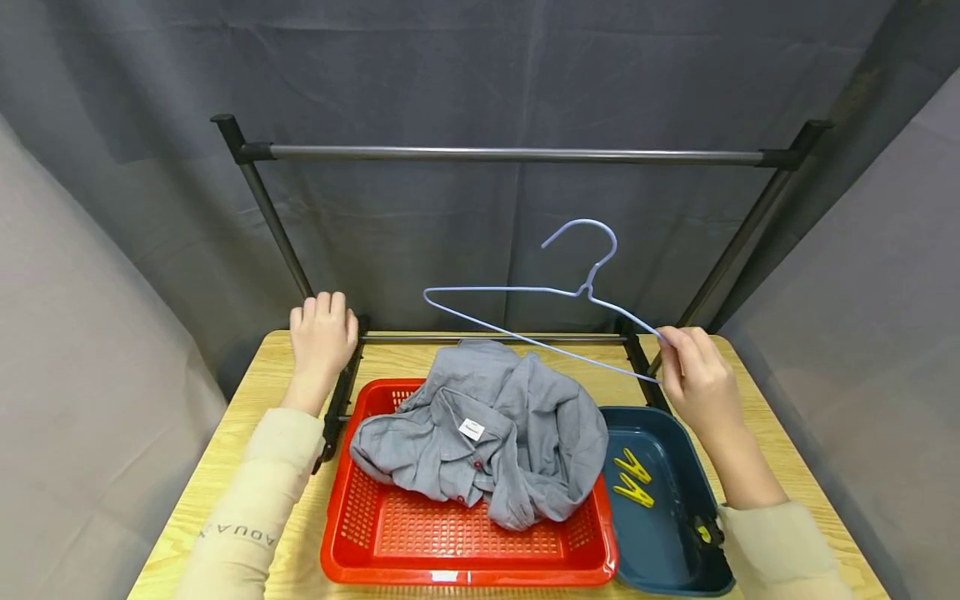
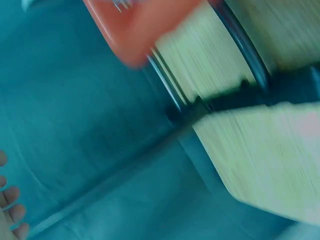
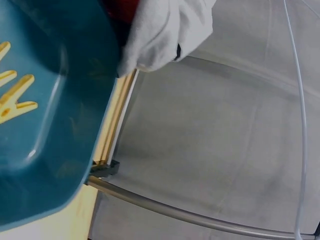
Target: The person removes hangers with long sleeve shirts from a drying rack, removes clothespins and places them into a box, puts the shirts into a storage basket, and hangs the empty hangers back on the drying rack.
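Note:
My right hand [image 1: 701, 379] pinches a light purple-blue clothes hanger [image 1: 502, 289] by its right corner, thumb and fingers at the wire. The hanger is held up, its hook upward and its body reaching left above a crumpled grey shirt [image 1: 555, 417]. That shirt lies bunched in a red plastic basket [image 1: 337, 533], with a white label and red buttons showing. My left hand [image 1: 322, 337] is raised left of the basket and overlaps the rack's left post in the head view. Its fingertips [image 2: 11, 196] are at the left edge of the left wrist view, with nothing held.
Behind the basket stands a clothes rack with a metal top bar [image 1: 517, 154] and dark posts. A dark blue tray [image 1: 652, 575] with yellow clothespins [image 1: 633, 492] sits right of the basket. Everything rests on a wooden table [image 1: 247, 417]; grey cloth hangs behind.

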Available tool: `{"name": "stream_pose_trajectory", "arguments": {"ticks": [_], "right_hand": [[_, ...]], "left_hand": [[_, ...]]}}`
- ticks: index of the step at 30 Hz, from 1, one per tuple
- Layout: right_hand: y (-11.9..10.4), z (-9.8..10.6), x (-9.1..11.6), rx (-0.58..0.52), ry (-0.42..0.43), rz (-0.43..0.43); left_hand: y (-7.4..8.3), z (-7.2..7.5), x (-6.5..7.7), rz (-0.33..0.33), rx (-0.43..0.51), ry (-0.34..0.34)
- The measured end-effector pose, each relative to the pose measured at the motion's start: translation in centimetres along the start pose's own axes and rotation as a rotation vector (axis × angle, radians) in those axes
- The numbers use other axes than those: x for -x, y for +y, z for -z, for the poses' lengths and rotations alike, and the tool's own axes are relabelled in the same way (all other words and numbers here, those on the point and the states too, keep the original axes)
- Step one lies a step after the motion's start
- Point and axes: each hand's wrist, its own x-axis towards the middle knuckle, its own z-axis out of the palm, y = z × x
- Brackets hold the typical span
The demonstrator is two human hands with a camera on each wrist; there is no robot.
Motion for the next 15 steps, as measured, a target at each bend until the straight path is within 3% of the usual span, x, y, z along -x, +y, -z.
{"name": "stream_pose_trajectory", "arguments": {"ticks": [3, 7, 10, 15], "right_hand": [[0.1, 0.0, -0.5, 0.005, 0.01, 0.003], [0.3, -0.1, -1.2, 0.005, 0.015, 0.008], [0.3, -0.1, -1.8, 0.009, -0.002, 0.003], [-0.1, -0.3, -3.1, 0.005, -0.038, -0.04]], "left_hand": [[-2.1, -0.1, -0.2, 0.076, -0.04, -0.025], [-4.3, -0.2, -0.4, 0.214, -0.068, -0.221], [-5.2, -0.2, -0.4, 0.281, -0.08, -0.358], [-5.8, -0.4, -0.8, 0.32, -0.075, -0.407]]}}
